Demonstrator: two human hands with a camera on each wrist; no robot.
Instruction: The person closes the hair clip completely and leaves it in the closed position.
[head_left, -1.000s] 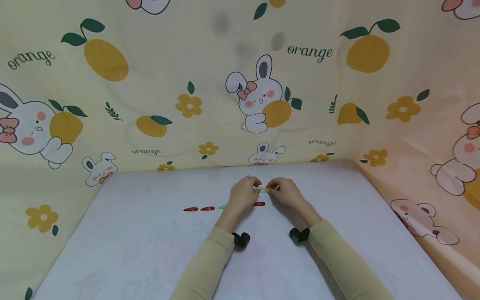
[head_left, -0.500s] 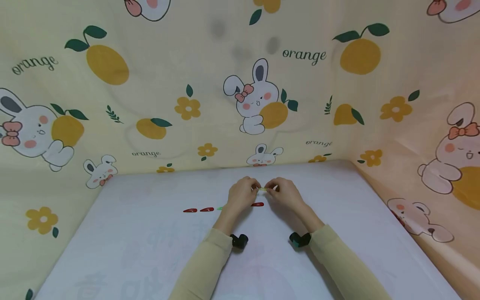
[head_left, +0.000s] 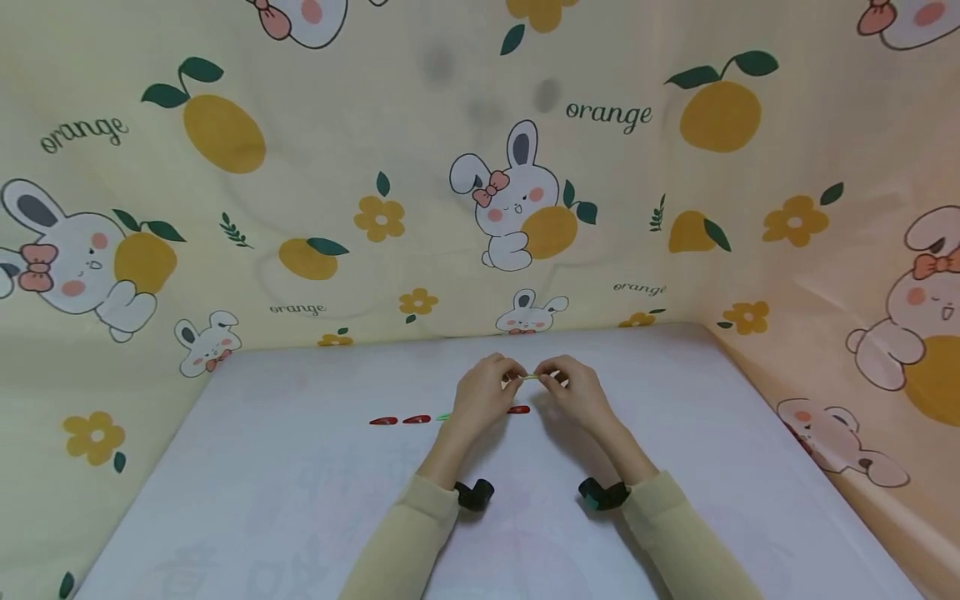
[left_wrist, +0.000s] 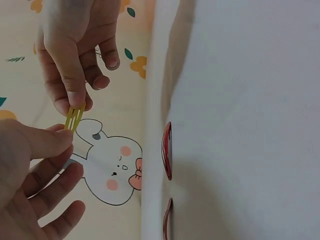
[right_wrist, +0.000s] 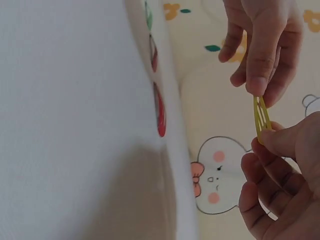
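A yellow snap hair clip (head_left: pixel 531 377) is held above the table between my two hands. My left hand (head_left: pixel 483 393) pinches one end between thumb and index finger, its other fingers loosely bent in the left wrist view. At the opposite end, the thumb and fingers of my right hand (head_left: pixel 579 395) pinch the same clip. Slots along the clip (right_wrist: pixel 261 117) show in the right wrist view. Below the hands lies a row of clips: two red clips (head_left: pixel 400 420) at the left, a green clip (head_left: pixel 443 416) partly behind my left hand, and another red clip (head_left: pixel 519 409).
The white table (head_left: pixel 300 500) meets a patterned cloth backdrop (head_left: pixel 420 125) behind and at the sides. In the left wrist view a red clip (left_wrist: pixel 167 150) lies near the table's visible edge. Dark wrist cameras (head_left: pixel 476 495) sit on both wrists.
Both hands keep hold of the yellow hair clip, which has tilted to look thinner from the head view. The forearms have shifted slightly; the row of clips stays put.
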